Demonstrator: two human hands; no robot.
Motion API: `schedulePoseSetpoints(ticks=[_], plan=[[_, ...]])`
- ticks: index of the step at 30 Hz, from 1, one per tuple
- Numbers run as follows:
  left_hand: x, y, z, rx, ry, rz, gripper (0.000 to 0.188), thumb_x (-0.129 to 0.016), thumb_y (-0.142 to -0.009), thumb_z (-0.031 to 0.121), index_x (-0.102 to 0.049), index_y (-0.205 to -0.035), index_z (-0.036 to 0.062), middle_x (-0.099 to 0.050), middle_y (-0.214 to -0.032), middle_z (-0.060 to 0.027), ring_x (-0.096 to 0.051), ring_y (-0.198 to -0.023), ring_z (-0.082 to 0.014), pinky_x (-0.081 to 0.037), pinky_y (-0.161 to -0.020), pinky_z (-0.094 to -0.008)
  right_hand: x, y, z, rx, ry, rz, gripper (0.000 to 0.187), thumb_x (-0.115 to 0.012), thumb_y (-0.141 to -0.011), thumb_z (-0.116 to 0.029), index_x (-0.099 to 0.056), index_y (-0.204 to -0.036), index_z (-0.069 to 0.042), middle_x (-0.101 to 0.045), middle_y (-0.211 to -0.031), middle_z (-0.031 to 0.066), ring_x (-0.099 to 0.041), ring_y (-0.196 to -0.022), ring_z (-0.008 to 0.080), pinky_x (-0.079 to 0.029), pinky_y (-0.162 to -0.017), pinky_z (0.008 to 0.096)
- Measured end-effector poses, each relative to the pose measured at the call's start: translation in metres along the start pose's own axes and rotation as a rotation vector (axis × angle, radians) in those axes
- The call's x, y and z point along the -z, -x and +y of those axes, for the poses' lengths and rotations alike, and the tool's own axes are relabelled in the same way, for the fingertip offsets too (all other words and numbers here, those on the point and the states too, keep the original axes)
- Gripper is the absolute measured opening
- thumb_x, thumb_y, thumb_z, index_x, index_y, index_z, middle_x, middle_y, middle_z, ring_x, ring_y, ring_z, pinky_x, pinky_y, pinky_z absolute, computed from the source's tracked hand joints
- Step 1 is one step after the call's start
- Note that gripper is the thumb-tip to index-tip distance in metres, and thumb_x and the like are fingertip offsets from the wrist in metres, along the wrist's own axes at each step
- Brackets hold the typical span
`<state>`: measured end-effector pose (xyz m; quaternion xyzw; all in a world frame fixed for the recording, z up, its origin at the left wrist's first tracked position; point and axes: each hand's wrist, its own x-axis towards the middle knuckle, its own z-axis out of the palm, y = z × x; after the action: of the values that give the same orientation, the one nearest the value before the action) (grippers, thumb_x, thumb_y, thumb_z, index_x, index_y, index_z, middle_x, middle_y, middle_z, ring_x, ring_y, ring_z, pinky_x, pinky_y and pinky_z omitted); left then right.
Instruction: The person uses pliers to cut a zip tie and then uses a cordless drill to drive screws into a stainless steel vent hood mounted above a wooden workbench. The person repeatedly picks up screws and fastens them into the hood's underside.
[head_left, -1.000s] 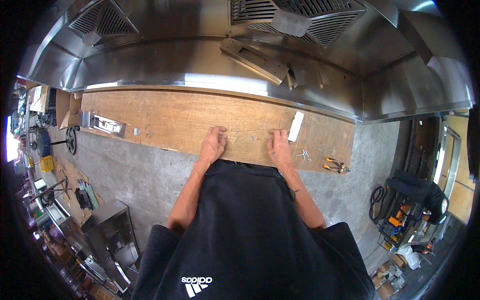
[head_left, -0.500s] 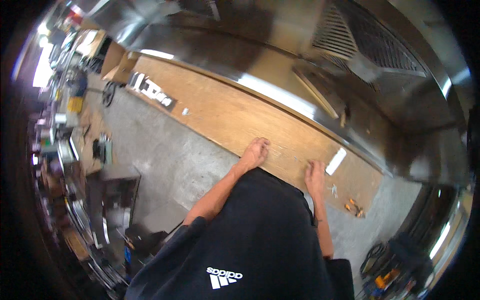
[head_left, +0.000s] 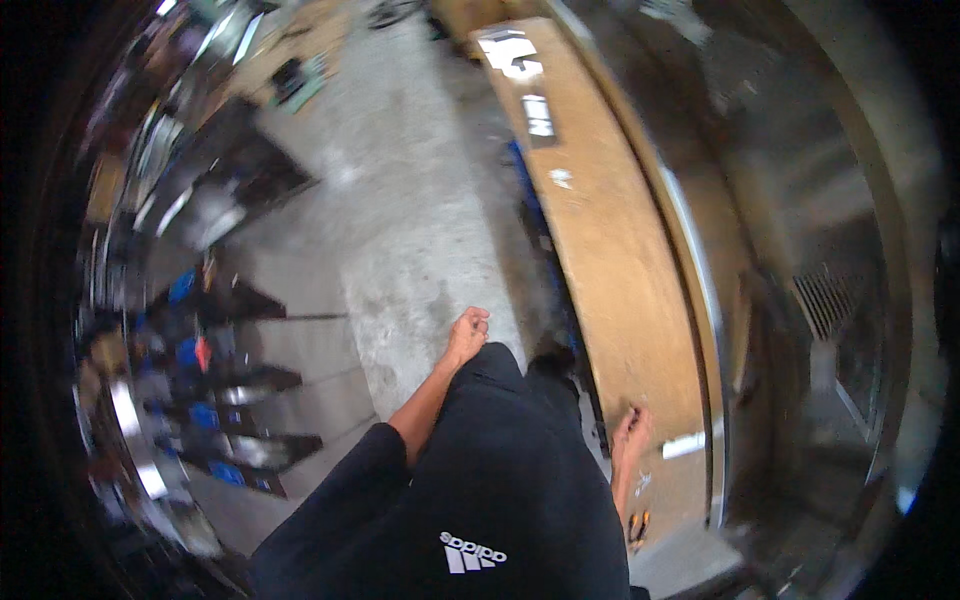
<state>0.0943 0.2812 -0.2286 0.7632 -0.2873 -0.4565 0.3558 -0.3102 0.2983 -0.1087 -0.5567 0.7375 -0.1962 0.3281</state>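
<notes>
My left hand (head_left: pixel 467 335) hangs over the concrete floor, left of the long wooden board. Its fingers are loosely bent and a little apart, with nothing seen in them. At the near end of the board (head_left: pixel 615 260), my right hand (head_left: pixel 628 437) is closed, fingertips together; a small dark spot shows at the tips, too small to name. A white oblong piece (head_left: pixel 683 446) lies just right of that hand. Below it, next to my wrist, are small loose metal pieces (head_left: pixel 641 484) and an orange-and-black handled tool (head_left: pixel 637 528), perhaps pliers.
At the board's far end lie a black-and-white strip (head_left: pixel 537 115) and a small white scrap (head_left: pixel 561 178). Shiny metal panels with a slatted vent (head_left: pixel 826 303) stand to the right. Dark racks with blue parts (head_left: pixel 205 415) stand at the left, blurred, beyond the concrete floor (head_left: pixel 400 220).
My view has swung left, so the board now runs nearly away from me. My left hand has come off the board and moved over the floor; my right hand stays by the white piece.
</notes>
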Motion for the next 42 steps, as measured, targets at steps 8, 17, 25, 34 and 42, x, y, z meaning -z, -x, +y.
schedulePoseSetpoints(ticks=[8, 17, 25, 34, 42], plan=[[0.218, 0.032, -0.105, 0.099, 0.073, 0.642, 0.020, -0.060, -0.089, 0.007, -0.067, -0.107, 0.0025, -0.071, -0.101, -0.0165, -0.069, -0.095, -0.0295, -0.054, -0.085, -0.0397, -0.118, 0.003, -0.038, 0.200, -0.063, -0.183, 0.026, -0.052, -0.101, -0.017, -0.060, -0.119, 0.001, -0.063, -0.102, 0.0164, -0.060, -0.093, 0.0268, -0.049, -0.084, 0.0389], [0.584, 0.106, -0.183, -0.013, -0.429, 1.648, 0.021, -0.060, -0.086, 0.004, -0.060, -0.107, 0.0003, -0.059, -0.102, -0.0221, -0.059, -0.096, -0.0404, -0.047, -0.084, -0.0490, -0.228, 0.070, -0.129, 0.343, 0.122, -0.514, 0.020, -0.056, -0.099, -0.012, -0.061, -0.115, -0.002, -0.061, -0.094, 0.0065, -0.055, -0.082, 0.0151, -0.047, -0.074, 0.0308], [0.761, 0.097, -0.273, 0.904, 0.348, 1.514, 0.098, -0.075, -0.075, 0.067, -0.041, -0.130, -0.0067, -0.053, -0.132, -0.0287, -0.056, -0.121, -0.0429, -0.046, -0.105, -0.0508, -0.234, 0.114, -0.189, 0.139, 0.153, -0.624, 0.023, -0.060, -0.099, -0.019, -0.062, -0.115, -0.003, -0.064, -0.088, 0.0050, -0.058, -0.079, 0.0133, -0.049, -0.071, 0.0291], [0.832, 0.095, -0.397, -0.139, 1.081, 0.593, 0.045, -0.049, -0.105, 0.036, -0.057, -0.138, 0.0073, -0.059, -0.137, -0.0077, -0.055, -0.126, -0.0252, -0.044, -0.106, -0.0447, -0.238, 0.129, -0.173, 0.269, 0.273, -0.540, 0.031, -0.058, -0.095, -0.020, -0.061, -0.119, -0.002, -0.067, -0.107, 0.0216, -0.066, -0.102, 0.0387, -0.051, -0.088, 0.0425], [0.812, 0.101, -0.344, 0.029, 0.077, 1.084, 0.073, -0.067, -0.091, 0.053, -0.053, -0.139, -0.0007, -0.058, -0.139, -0.0132, -0.056, -0.123, -0.0266, -0.043, -0.107, -0.0403, -0.211, 0.184, -0.140, 0.133, 0.248, -0.399, 0.029, -0.054, -0.095, -0.017, -0.061, -0.116, 0.001, -0.067, -0.109, 0.0251, -0.065, -0.105, 0.0405, -0.051, -0.091, 0.0469]])
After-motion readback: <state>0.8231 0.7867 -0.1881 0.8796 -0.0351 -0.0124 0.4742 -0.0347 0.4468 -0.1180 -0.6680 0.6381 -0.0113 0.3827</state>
